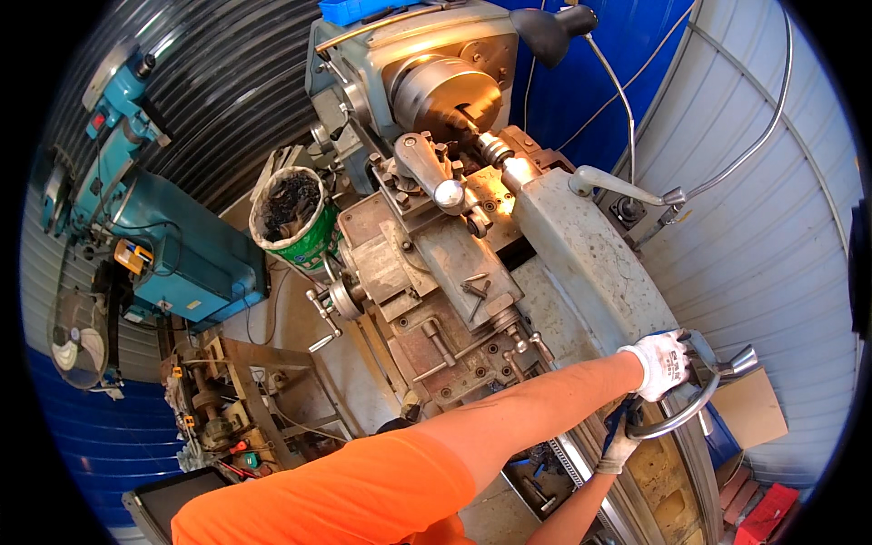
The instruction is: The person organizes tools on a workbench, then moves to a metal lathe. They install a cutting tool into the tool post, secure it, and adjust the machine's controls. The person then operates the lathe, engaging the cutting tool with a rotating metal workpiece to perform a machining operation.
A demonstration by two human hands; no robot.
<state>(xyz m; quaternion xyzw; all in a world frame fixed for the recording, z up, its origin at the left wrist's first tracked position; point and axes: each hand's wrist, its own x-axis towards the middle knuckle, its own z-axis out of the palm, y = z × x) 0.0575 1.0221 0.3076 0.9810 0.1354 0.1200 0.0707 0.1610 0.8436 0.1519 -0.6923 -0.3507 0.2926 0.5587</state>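
Note:
Both my hands wear white work gloves and are at the steel handwheel (683,421) on the end of the lathe's grey tailstock (590,254). My left hand (661,365), its arm in an orange sleeve reaching across from the lower left, is closed at the wheel's upper side. Lower down, my right hand (619,443) has its fingers wrapped at the rim's near-left part; some of them are hidden. At the tailstock's far end a small drill chuck (495,150) points at the big lathe chuck (445,95), under lamplight. The tool post (431,173) stands beside them on the carriage.
Left of the lathe stands a green-and-white sack (304,245) full of dark metal chips. A teal machine (195,245) and a fan (77,350) are farther left. A black lamp (549,34) hangs over the chuck; a cardboard box (752,409) sits at right.

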